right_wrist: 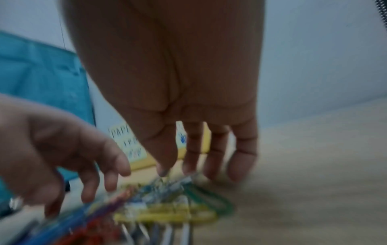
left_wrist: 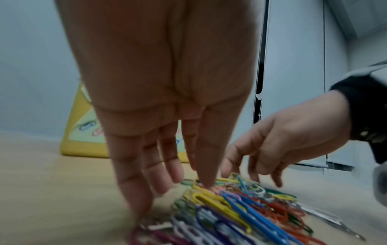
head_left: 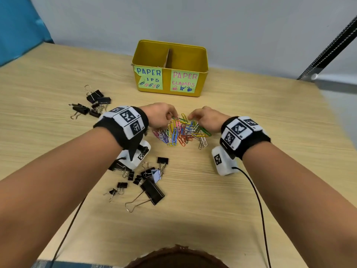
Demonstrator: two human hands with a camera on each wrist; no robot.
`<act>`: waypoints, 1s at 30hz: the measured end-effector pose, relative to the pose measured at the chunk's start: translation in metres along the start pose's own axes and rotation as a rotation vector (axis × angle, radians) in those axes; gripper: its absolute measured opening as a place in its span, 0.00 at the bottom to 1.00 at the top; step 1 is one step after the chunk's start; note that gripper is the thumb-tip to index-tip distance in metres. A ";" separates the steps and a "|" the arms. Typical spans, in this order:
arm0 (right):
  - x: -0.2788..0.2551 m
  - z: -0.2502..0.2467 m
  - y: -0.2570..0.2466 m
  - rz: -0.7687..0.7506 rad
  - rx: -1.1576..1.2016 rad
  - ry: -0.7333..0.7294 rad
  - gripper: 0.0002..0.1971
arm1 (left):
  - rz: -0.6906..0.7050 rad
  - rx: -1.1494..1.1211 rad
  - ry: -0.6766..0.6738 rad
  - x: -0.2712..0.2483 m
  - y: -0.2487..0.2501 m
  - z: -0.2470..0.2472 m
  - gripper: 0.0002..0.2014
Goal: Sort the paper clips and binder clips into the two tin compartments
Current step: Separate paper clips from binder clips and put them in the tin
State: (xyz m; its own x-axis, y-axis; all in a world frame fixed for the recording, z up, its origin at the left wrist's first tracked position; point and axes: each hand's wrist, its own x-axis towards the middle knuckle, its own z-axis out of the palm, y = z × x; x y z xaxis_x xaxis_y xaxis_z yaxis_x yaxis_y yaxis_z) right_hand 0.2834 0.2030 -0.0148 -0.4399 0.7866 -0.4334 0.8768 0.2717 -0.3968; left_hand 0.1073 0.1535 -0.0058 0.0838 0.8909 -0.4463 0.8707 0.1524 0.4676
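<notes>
Reaching with straight fingers, both hands [head_left: 183, 118] touch the paper clips [head_left: 181, 132].

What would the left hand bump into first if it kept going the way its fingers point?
Probably the pile of coloured paper clips: the left hand points its fingers down onto the far end of the pile. The table lies directly beneath. Actual contact is hard to judge.

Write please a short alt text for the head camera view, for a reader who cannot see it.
Both hands, left hand and right hand, reach into a pile of coloured paper clips on a wooden table. Behind stands a yellow tin with two labelled compartments; black binder clips lie scattered at the left.
</notes>
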 end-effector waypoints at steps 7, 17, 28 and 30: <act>-0.071 -0.008 0.016 0.237 -0.199 -0.142 0.32 | -0.171 0.040 -0.082 -0.020 -0.017 0.002 0.27; -0.039 0.016 -0.006 0.070 0.151 0.186 0.22 | -0.148 0.054 0.039 -0.024 0.009 0.016 0.25; -0.026 0.023 -0.029 0.116 -0.119 0.027 0.46 | -0.157 0.292 -0.070 -0.016 0.032 0.013 0.51; -0.022 0.026 -0.035 0.103 -0.096 0.039 0.40 | -0.146 0.285 -0.070 -0.011 0.035 0.017 0.43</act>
State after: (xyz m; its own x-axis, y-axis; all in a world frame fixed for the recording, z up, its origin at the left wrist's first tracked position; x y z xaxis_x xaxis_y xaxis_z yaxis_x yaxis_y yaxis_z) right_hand 0.2571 0.1620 -0.0124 -0.3404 0.8336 -0.4351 0.9323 0.2390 -0.2715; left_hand 0.1450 0.1417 0.0030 -0.0275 0.8352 -0.5492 0.9758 0.1415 0.1664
